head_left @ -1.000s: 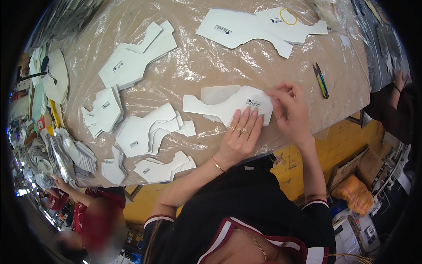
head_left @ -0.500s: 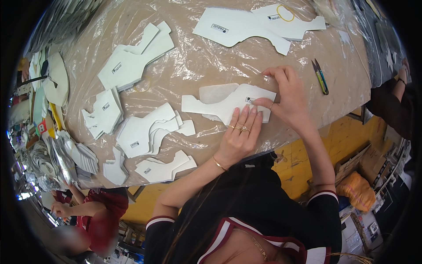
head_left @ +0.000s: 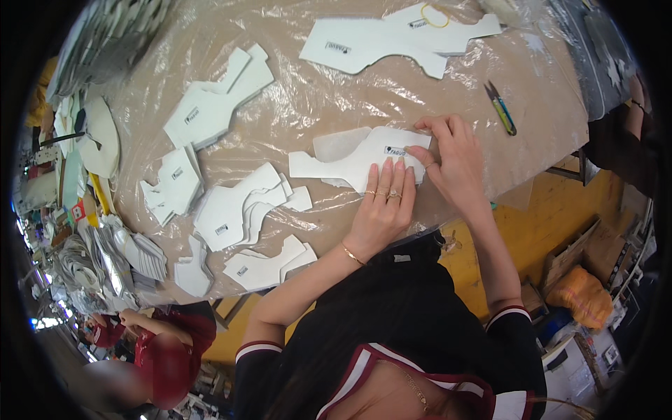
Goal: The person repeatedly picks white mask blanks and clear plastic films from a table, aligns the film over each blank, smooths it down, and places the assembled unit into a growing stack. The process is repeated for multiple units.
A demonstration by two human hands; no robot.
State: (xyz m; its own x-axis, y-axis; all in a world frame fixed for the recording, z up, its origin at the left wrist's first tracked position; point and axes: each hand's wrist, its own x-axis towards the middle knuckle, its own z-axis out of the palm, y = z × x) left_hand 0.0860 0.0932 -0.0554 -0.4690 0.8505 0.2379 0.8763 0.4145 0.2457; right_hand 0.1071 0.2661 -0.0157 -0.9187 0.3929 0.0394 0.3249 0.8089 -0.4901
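Observation:
A white cut piece (head_left: 381,143) with a small dark printed label lies in front of me, one end narrow and the other broad. From under it shows a greyish piece (head_left: 339,143). My left hand (head_left: 385,196) rests flat on the lower edge of the white piece, fingers stretched out, with rings on them. At the broad right end is my right hand (head_left: 453,157); its thumb lies on the piece and its bent forefinger is by the upper corner, thumb and forefinger apart. What lies beneath the fingertips is hidden.
Stacks of white cut pieces (head_left: 220,105) lie to the left and a larger pair (head_left: 357,45) at the far side, with a yellow band (head_left: 435,17) on top. Thread snips (head_left: 501,110) lie at the right. Clear plastic sheet covers the table (head_left: 280,115). A person in red (head_left: 171,350) is at lower left.
My right forefinger has come down to the piece's upper corner, and the thumb has shifted right, uncovering the printed label. My left hand stays on the piece. The whole view has shifted slightly.

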